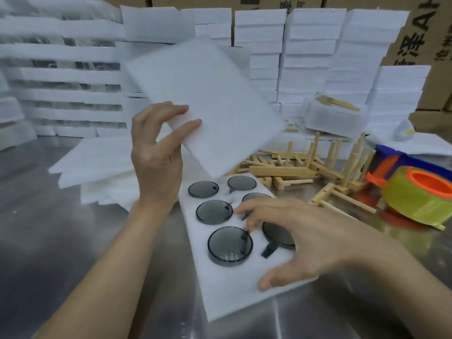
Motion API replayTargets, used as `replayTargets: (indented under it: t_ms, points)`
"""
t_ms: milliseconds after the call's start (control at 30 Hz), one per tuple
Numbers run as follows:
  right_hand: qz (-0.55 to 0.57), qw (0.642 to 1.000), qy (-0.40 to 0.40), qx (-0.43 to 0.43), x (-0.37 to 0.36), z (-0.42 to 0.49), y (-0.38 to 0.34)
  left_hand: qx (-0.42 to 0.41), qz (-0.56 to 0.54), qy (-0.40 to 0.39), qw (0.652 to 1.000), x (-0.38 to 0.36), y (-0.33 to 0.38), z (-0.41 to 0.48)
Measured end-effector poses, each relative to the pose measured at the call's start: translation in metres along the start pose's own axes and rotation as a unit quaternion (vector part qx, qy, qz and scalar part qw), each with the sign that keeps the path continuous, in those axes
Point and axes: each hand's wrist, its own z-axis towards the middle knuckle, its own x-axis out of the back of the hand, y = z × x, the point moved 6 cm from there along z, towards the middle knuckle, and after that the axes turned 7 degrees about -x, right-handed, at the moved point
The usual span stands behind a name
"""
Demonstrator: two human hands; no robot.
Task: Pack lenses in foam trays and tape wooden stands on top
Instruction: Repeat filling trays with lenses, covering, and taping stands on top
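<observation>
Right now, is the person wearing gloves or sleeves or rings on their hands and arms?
No. Both the left hand and the right hand are bare, with no gloves and no rings that show. The forearms are bare too: no sleeve, watch or bracelet shows on either arm up to the picture's edge. The fingernails look short and plain.

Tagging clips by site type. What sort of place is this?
Likely a packing bench in a warehouse or small factory. Stacks of white foam trays line the back, printed cardboard boxes stand behind them, and a steel table holds a pile of wooden stands and a tape dispenser.
</observation>
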Motion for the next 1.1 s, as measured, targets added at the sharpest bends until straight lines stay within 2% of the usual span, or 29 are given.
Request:
replayTargets:
  t_ms: [233,367,467,567,633,700,733,800,833,867,967,1000,1100]
  points:
    - [0.04,0.997,-0.004,-0.073,0.007,0.008,0.029,-0.017,-0.103,-0.058,0.993,-0.017,0.01,-0.008]
    - [0.056,0.993,-0.008,-0.106,0.014,0.0,0.045,0.015,-0.12,-0.057,0.991,-0.02,0.009,-0.013]
    - [0.051,0.99,0.016,-0.134,0.016,0.001,0.057,0.033,-0.102,-0.057,0.993,-0.021,0.007,-0.015]
    - [0.034,0.985,0.048,-0.159,0.008,0.011,0.065,0.085,-0.122,-0.065,0.987,-0.023,0.005,-0.016]
    - [0.117,0.981,0.045,-0.15,0.004,0.011,0.071,0.115,-0.157,-0.088,0.977,-0.026,0.003,-0.018]
    - [0.271,0.95,0.069,-0.141,0.009,0.006,0.081,0.118,-0.19,-0.132,0.966,-0.031,0.004,-0.021]
    - [0.347,0.92,0.107,-0.148,0.015,0.004,0.09,0.12,-0.206,-0.158,0.958,-0.035,0.006,-0.023]
    - [0.487,0.829,0.198,-0.193,0.021,0.0,0.114,0.127,-0.235,-0.212,0.94,-0.045,0.009,-0.029]
    - [0.52,0.796,0.227,-0.211,0.02,0.0,0.123,0.131,-0.244,-0.242,0.93,-0.051,0.01,-0.032]
    - [0.528,0.785,0.237,-0.221,0.019,0.001,0.126,0.133,-0.249,-0.276,0.919,-0.056,0.012,-0.036]
    - [0.485,0.813,0.221,-0.235,0.008,0.005,0.126,0.184,-0.289,-0.373,0.862,-0.066,0.015,-0.053]
    - [0.475,0.816,0.227,-0.238,0.006,0.006,0.126,0.227,-0.297,-0.376,0.848,-0.067,0.015,-0.057]
    - [0.47,0.814,0.236,-0.248,0.004,0.007,0.124,0.395,-0.266,-0.295,0.829,-0.071,0.009,-0.064]
